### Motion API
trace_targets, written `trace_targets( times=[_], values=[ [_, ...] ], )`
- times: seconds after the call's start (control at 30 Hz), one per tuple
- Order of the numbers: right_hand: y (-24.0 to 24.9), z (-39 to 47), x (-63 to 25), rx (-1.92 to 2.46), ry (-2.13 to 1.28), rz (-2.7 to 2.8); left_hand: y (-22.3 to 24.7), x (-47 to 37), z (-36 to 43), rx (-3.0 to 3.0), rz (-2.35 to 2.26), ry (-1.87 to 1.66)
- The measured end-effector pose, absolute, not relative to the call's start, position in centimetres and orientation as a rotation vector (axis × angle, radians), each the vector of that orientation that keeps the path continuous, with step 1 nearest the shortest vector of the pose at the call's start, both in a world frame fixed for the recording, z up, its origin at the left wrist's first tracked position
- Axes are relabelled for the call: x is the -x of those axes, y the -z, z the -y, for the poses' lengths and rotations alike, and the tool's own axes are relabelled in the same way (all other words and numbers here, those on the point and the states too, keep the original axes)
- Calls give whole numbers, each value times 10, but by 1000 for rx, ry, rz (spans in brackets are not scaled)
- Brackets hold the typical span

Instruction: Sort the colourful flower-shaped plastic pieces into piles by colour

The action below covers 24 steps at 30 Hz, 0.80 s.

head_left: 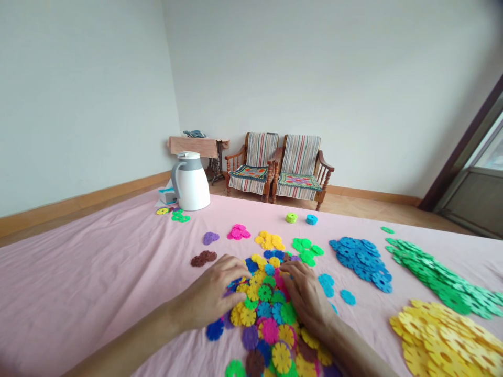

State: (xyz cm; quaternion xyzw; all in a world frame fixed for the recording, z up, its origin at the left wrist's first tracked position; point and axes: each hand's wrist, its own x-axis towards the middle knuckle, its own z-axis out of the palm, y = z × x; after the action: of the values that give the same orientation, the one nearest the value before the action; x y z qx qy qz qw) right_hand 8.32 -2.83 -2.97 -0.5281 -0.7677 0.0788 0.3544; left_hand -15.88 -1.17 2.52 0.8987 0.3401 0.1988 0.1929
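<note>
A mixed pile of flat, notched plastic snowflake discs (264,293) in many colours lies in front of me. My left hand (220,288) rests at the pile's left edge, thumb apart from the bent fingers, nothing visibly gripped. On the right side, my right hand (308,290) lies over the discs with its fingers stretched forward, close to a pink disc (281,283). Just beyond the hands sit small single-colour groups: brown discs (204,257), purple discs (211,238), pink discs (238,232), yellow discs (270,241) and green discs (307,250).
At right lie larger heaps of blue discs (361,262), green discs (440,275) and yellow discs (448,340). Two small stacks, lime (291,218) and blue (312,219), stand farther back. A white jug (194,183) stands on the pink cloth (98,277). Two chairs (275,165) are behind.
</note>
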Motion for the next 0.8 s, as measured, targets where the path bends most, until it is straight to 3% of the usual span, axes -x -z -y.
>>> trace_targets(
  times=[0.2,0.37,0.8],
  values=[
    [27,25,-91,1361,-194,1731,-29,135,49,-2676,-471,-296],
    [24,26,-97,1366,-129,1638,-24,120,55,-2779,-322,-240],
    [41,12,-109,1458,-39,1735,-8,130,14,-2785,-794,-634]
  ],
)
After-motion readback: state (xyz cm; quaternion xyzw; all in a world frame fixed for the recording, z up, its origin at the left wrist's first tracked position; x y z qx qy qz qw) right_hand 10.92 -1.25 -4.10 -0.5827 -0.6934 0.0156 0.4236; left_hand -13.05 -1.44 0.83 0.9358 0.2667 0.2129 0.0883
